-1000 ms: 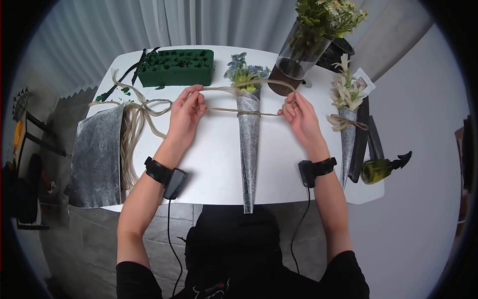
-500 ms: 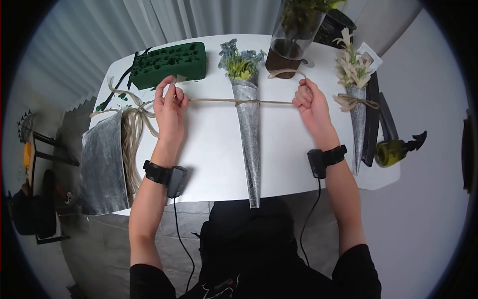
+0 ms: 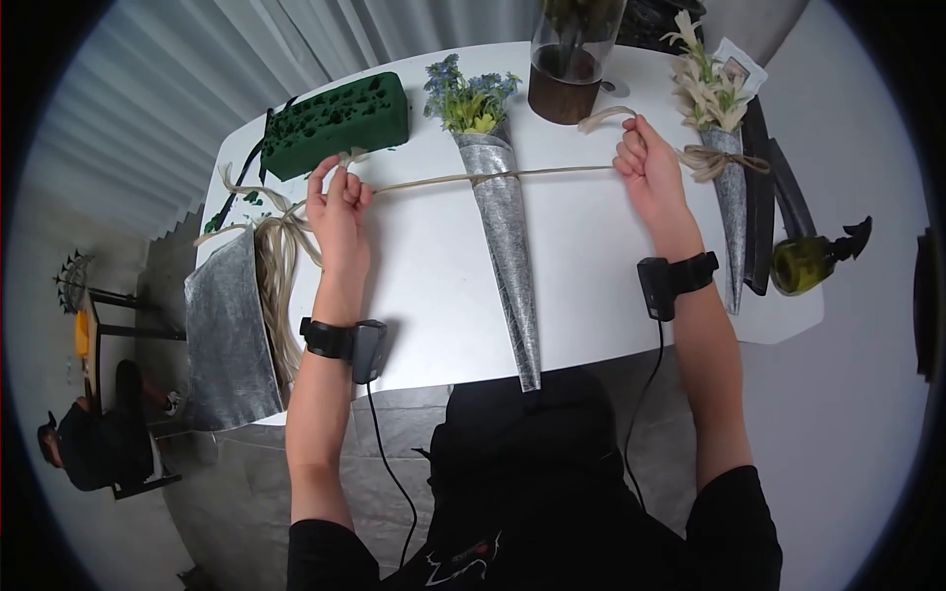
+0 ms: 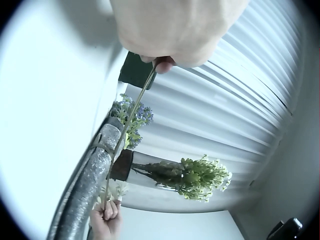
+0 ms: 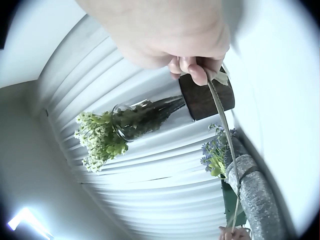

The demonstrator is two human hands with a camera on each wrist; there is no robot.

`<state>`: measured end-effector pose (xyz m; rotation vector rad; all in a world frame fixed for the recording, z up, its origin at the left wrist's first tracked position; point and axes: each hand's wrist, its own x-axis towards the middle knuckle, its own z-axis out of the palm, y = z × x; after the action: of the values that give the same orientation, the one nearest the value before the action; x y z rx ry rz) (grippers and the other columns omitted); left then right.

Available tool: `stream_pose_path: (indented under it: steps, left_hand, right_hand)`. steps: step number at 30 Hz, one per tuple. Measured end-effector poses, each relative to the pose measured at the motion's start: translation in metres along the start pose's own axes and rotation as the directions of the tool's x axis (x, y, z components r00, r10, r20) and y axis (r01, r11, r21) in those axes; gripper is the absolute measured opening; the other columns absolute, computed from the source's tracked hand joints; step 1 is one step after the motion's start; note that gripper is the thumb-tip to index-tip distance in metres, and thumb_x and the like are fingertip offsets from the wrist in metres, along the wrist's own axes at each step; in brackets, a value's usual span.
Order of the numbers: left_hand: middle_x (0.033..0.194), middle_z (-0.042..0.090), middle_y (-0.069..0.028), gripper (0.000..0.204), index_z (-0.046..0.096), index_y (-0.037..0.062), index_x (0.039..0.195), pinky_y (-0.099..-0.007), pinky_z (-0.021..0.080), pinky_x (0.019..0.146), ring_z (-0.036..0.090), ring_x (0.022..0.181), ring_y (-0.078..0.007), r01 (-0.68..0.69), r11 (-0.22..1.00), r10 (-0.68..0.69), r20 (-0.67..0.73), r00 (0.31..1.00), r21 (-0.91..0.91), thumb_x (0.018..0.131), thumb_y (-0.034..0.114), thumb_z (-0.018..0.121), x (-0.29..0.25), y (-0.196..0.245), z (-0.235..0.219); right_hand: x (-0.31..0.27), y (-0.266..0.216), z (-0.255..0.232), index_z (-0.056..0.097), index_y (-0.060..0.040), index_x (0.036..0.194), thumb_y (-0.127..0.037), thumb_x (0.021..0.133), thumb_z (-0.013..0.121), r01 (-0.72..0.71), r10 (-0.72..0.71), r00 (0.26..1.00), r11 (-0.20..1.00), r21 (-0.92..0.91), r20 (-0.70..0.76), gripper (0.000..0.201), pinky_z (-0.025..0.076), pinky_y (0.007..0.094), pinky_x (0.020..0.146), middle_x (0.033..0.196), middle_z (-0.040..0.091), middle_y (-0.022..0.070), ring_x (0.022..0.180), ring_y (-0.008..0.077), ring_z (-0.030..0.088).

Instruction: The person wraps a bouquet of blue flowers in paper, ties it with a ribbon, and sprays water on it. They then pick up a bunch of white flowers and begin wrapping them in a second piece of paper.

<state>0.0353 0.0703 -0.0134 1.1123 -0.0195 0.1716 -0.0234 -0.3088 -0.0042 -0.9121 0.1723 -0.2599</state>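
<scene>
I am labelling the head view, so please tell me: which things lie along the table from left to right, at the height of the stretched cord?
Left hand → cord → silver cone with blue flowers → right hand → second tied cone → green bottle.

No text, label, brand, number or sign can be read in any view. A small reddish print on the person's black shirt (image 3: 463, 561), at the bottom of the head view, is too blurred to make out.

cone (image 3: 505, 236) between hands, foam block (image 3: 335, 122) behind left
</scene>
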Motion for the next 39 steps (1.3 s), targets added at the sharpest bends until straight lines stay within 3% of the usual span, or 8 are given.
stream_pose_path:
  steps: [5,8,15,20,25,29,33,39]
  left_hand:
    - [0.097,0.066,-0.0080,0.034,0.048,0.0051,0.131,-0.0265,0.049,0.076,0.061,0.082,-0.0132,0.074,0.970,-0.089,0.054,0.995,0.230,0.101,0.013,0.060,-0.001,-0.001,0.005]
    - [0.144,0.043,-0.0177,0.058,0.048,0.0099,0.137,-0.0382,0.045,0.101,0.054,0.119,-0.0255,-0.127,0.858,0.122,0.044,0.992,0.498,0.087,0.020,0.077,-0.004,-0.012,0.002]
    - [0.151,0.023,-0.0207,0.055,0.057,0.0172,0.131,-0.0491,0.026,0.118,0.016,0.150,-0.0354,-0.317,0.596,0.345,0.121,0.931,0.738,0.080,0.018,0.079,-0.024,-0.003,0.014]
    - [0.155,0.024,-0.0226,0.048,0.061,0.0171,0.129,-0.0500,0.023,0.120,0.019,0.150,-0.0371,-0.404,0.531,0.408,0.193,0.892,0.745,0.083,0.017,0.076,-0.029,-0.004,0.020]
    - [0.150,0.041,-0.0154,0.034,0.068,0.0148,0.119,-0.0469,0.031,0.115,0.037,0.142,-0.0327,-0.562,0.382,0.449,0.385,0.807,0.733,0.086,0.015,0.074,-0.030,0.002,0.023]
    - [0.120,0.067,-0.0073,0.029,0.068,0.0115,0.122,-0.0297,0.048,0.081,0.063,0.105,-0.0148,-0.447,0.648,0.220,0.410,0.885,0.617,0.093,0.013,0.068,-0.031,-0.002,0.027]
    - [0.123,0.068,-0.0096,0.035,0.058,0.0016,0.135,-0.0257,0.049,0.079,0.067,0.091,-0.0122,-0.065,0.907,-0.177,0.517,0.838,0.415,0.104,0.019,0.058,-0.045,-0.003,0.044]
    - [0.131,0.065,-0.0104,0.045,0.052,0.0026,0.145,-0.0273,0.051,0.084,0.068,0.097,-0.0148,0.057,0.896,-0.297,0.497,0.815,0.441,0.106,0.023,0.055,-0.043,-0.002,0.039]
  right_hand:
    - [-0.003,0.001,0.010,0.061,0.0015,0.115,-0.025,0.106,0.052,0.093,-0.113,0.992,0.956,-0.278,-0.055,0.029,0.047,0.0267,0.077,0.084,0.059,0.0009,0.078,0.0098,0.055]
    - [0.004,0.005,0.000,0.062,0.0014,0.120,-0.025,0.103,0.059,0.165,-0.169,0.985,0.878,-0.449,0.030,0.031,0.048,0.0265,0.081,0.098,0.064,0.0042,0.088,0.0109,0.058]
    - [0.009,0.008,-0.010,0.064,-0.0048,0.106,-0.015,0.094,0.071,0.277,-0.416,0.894,0.806,-0.522,-0.168,0.017,0.041,0.0203,0.068,0.092,0.064,-0.0020,0.078,0.0040,0.054]
    - [-0.006,0.009,0.012,0.064,-0.0025,0.107,-0.011,0.090,0.074,0.214,-0.176,0.977,0.856,-0.470,0.122,0.022,0.047,0.0202,0.075,0.087,0.067,0.0010,0.083,0.0050,0.061]
    - [-0.011,0.017,0.021,0.066,-0.0010,0.106,-0.010,0.091,0.073,0.423,-0.343,0.906,0.717,-0.553,0.248,0.019,0.049,0.0212,0.080,0.097,0.070,0.0038,0.089,0.0079,0.064]
    - [-0.005,0.014,0.018,0.067,-0.0009,0.108,-0.010,0.092,0.071,0.620,-0.584,0.756,0.495,-0.609,0.296,0.018,0.051,0.0241,0.084,0.103,0.071,0.0062,0.094,0.0114,0.066]
    - [-0.013,0.010,0.026,0.067,-0.0023,0.108,-0.010,0.094,0.069,0.603,-0.535,0.797,0.682,-0.414,0.279,0.016,0.051,0.0225,0.077,0.102,0.071,0.0074,0.089,0.0089,0.066]
    - [-0.038,-0.001,0.044,0.068,-0.0033,0.113,-0.017,0.101,0.061,0.282,0.014,0.880,0.789,-0.545,0.475,0.020,0.045,0.0197,0.055,0.088,0.069,0.0047,0.070,0.0045,0.061]
